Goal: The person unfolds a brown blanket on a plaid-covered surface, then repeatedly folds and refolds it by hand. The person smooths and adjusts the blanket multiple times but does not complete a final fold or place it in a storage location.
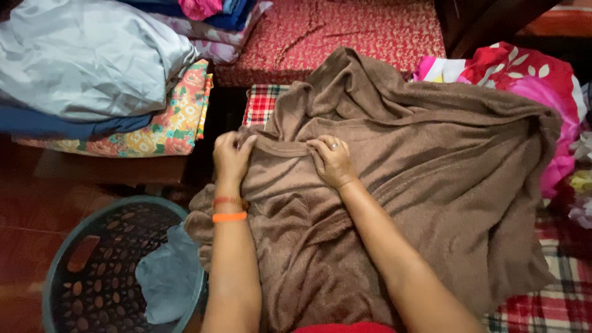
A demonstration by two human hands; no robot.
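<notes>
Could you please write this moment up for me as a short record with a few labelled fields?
Setting: plaid cloth under a spread brown fleece blanket
Left hand: gripping a fold along the blanket's edge; orange band on the wrist
Right hand: pinching the same fold beside it; ring on one finger
Basket: dark round laundry basket at lower left, grey cloth draped over its rim
Nearby: folded fabric stack at upper left, floral pink-and-red bedding at right
</notes>
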